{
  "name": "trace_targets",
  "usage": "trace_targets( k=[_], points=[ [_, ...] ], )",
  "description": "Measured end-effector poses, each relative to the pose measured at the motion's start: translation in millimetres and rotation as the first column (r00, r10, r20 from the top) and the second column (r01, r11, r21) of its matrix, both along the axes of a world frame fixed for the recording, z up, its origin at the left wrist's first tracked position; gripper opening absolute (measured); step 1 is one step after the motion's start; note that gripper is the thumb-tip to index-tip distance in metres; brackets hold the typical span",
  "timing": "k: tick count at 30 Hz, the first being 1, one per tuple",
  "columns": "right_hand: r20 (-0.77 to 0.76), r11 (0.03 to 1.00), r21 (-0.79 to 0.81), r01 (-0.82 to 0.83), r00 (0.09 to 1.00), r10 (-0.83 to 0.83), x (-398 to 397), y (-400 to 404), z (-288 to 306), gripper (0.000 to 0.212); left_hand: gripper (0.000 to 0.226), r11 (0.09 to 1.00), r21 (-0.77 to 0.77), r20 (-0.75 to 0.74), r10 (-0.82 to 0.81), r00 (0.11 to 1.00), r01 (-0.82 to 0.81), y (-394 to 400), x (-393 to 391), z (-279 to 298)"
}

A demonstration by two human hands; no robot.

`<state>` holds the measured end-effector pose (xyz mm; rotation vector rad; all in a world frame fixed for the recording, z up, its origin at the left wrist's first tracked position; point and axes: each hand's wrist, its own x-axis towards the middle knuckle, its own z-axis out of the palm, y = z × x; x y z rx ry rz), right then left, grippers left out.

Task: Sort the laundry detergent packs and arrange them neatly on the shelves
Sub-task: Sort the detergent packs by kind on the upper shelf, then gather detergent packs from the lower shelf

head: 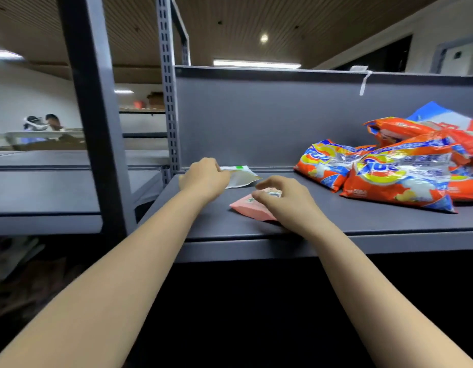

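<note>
**Around the Racking: Background Only**

Up and left of the fingers, a slotted grey upright post (168, 102) rises toward a brown slatted ceiling (256, 19). A thicker dark post (94, 115) stands farther left of them. High above the fingers, a long strip light (256, 64) glows, with a round ceiling lamp (264, 38) above it. Up and right of the fingers, a white tag (365, 82) hangs over the grey back panel (256, 120). Far left of the fingers, two blurred people (41, 124) sit behind a pale bench (38, 134). A cardboard box (155, 100) rests on distant racking.
</note>
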<state>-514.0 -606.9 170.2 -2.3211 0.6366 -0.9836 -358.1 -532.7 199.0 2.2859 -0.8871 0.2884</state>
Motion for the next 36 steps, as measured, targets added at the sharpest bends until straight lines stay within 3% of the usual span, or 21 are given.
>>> trace_targets(
  k=[11,18,27,31,36],
  points=[
    [0.269,0.96,0.031,-0.279,0.927,0.261,-10,83,-26,0.013,0.017,0.953,-0.299,0.273,0.042,0.961,0.043,128,-66,-41],
    [0.285,0.921,-0.077,-0.382,0.877,0.388,13,154,-49,0.009,0.015,0.964,-0.236,0.256,0.183,0.949,-0.122,212,-46,-91],
    [0.064,0.856,-0.069,-0.513,0.854,0.517,84,240,-87,0.007,0.017,0.948,-0.085,0.148,0.315,0.937,-0.306,336,36,-133],
    [-0.072,0.863,-0.075,-0.5,0.866,0.495,123,278,-106,0.005,0.018,0.94,0.008,0.091,0.339,0.936,-0.341,399,80,-148],
    [-0.188,0.897,0.002,-0.441,0.881,0.434,179,333,-130,0.018,0.018,0.923,0.122,0.013,0.367,0.93,-0.366,481,144,-161]
  ],
)
